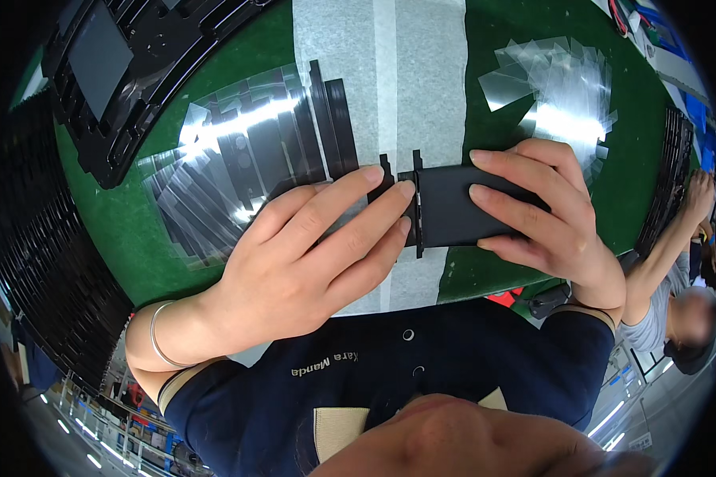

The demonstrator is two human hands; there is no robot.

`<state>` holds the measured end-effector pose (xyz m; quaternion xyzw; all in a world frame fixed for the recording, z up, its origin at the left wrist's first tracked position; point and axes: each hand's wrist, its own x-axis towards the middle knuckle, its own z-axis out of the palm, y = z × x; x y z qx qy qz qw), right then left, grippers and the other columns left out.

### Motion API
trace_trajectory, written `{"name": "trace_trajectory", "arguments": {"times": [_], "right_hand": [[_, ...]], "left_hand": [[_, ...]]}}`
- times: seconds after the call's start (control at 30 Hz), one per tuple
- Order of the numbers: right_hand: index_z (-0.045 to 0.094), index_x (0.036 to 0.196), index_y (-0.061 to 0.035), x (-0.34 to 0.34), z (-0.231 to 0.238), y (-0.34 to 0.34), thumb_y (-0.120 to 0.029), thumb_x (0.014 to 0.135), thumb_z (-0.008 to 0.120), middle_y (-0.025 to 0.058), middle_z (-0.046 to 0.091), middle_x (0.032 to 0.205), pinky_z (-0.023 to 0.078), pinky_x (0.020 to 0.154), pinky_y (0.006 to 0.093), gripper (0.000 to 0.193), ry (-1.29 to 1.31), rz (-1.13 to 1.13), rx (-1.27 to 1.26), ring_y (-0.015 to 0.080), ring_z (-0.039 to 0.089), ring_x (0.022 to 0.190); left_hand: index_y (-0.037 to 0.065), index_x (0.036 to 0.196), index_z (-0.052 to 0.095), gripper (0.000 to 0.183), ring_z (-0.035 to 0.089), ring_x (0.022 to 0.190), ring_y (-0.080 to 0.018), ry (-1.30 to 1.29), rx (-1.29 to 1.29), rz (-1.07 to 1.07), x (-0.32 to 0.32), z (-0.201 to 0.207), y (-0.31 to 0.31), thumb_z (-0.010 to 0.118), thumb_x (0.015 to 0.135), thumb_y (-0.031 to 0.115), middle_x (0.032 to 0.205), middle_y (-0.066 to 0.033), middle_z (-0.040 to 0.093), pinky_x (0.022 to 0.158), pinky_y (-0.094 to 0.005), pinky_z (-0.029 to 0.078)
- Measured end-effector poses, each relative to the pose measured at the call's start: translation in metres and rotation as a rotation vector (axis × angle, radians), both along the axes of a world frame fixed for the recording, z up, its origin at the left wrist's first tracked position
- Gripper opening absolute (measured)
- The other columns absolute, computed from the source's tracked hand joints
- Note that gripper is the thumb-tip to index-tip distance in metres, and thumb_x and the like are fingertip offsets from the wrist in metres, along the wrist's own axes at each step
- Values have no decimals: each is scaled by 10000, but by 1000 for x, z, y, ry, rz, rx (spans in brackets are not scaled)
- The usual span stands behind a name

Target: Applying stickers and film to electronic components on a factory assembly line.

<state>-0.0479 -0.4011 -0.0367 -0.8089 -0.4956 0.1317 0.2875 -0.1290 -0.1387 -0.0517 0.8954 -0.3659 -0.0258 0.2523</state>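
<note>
A flat black rectangular part (453, 208) lies over the pale strip in front of me. My right hand (553, 207) grips it from the right, several fingertips on its upper face and edge. Along the part's left edge runs a narrow black strip (419, 238) with ends reaching past it. My left hand (314, 254) holds the left side of this edge between bent fingers; its fingertips hide part of the join. Another short black strip (385, 167) shows by the left index finger. Beyond the left hand lie long black strips (340, 123).
Fanned clear film strips (247, 143) lie left on the green table (485, 278); a pile of clear film pieces (569, 103) lies right. Black trays (147, 60) stand at upper left, with stacked black trays (40, 238) at far left. Another person's arm (668, 246) is at right.
</note>
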Motion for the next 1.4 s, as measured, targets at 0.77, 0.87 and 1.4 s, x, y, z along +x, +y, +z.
{"name": "trace_trajectory", "arguments": {"times": [0.77,0.87,1.4], "right_hand": [[695,908,-96,-10,7,4,-130,524,738,147,540,1172,442,783,376,388,18,-48,-23,307,475,966],[649,1020,-101,-9,15,5,-145,564,740,141,518,1145,441,784,382,467,-3,-41,-33,316,480,954],[508,937,23,-80,12,15,-49,795,629,71,609,798,474,682,258,199,649,-366,539,118,600,727]], "left_hand": [[66,1007,608,380,506,1089,-308,-55,-6,18,-4,0,-4,665,641,151,1210,-124,529,815,-380,417],[61,968,603,353,510,1077,-318,-144,-28,30,-5,6,-7,673,626,112,1184,-140,533,819,-389,418],[-70,1299,312,678,455,1123,-248,280,-1330,379,-65,-12,-58,680,745,59,1259,-164,372,937,-357,370]]}}
